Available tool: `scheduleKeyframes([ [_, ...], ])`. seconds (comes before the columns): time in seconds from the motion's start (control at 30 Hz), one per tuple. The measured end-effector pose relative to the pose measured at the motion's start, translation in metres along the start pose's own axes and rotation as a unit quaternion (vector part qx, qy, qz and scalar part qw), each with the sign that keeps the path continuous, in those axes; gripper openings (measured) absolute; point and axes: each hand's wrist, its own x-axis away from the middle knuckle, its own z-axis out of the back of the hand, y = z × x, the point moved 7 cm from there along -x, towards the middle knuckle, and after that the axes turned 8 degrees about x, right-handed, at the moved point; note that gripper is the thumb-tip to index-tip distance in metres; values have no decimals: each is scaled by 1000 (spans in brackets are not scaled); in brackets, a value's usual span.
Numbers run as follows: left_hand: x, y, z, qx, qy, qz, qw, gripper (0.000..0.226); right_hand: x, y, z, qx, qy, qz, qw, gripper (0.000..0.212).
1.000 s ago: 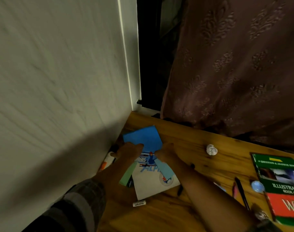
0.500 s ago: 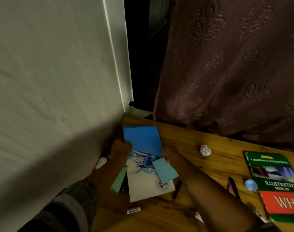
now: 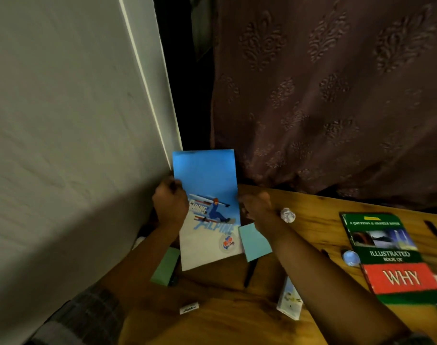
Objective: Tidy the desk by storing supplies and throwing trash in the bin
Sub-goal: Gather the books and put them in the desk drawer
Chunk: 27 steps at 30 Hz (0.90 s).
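Note:
A tall blue and white booklet with a skier picture stands lifted above the wooden desk near the wall corner. My left hand grips its left edge and my right hand grips its right edge. A light blue sticky pad lies just under my right wrist. A green pad lies below the booklet, by my left forearm. A crumpled paper ball sits on the desk right of my right hand.
A green and red book lies at the right, with a small round blue lid beside it. A black pen, a white eraser and a small white card pack lie nearer me. Wall at left, curtain behind.
Both hands have raised the booklet from lying on the desk to upright, its top now above the desk's back edge. The light blue pad has slid off to the right.

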Motion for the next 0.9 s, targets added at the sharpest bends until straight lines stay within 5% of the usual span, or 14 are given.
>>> scheduleKeyframes([
  [0.1, 9, 33, 17, -11, 5, -88, 996, 30, 20, -15, -3, -28, -32, 28, 999, 13],
  [0.3, 27, 75, 43, 60, -37, -150, 986, 24, 67, -37, 3, -85, -65, 104, 989, 23],
  [0.5, 42, 90, 59, 142, -77, -79, 984, 21, 130, -30, 37, -127, -78, 138, 979, 8],
  [0.63, 61, 53, 54, 189, -102, 1, 977, 30, 161, 8, 63, -111, -77, 138, 981, 16],
  [0.9, 135, -48, 14, 112, -144, 113, 977, 21, 164, 137, 77, -37, -13, 65, 997, 31],
])
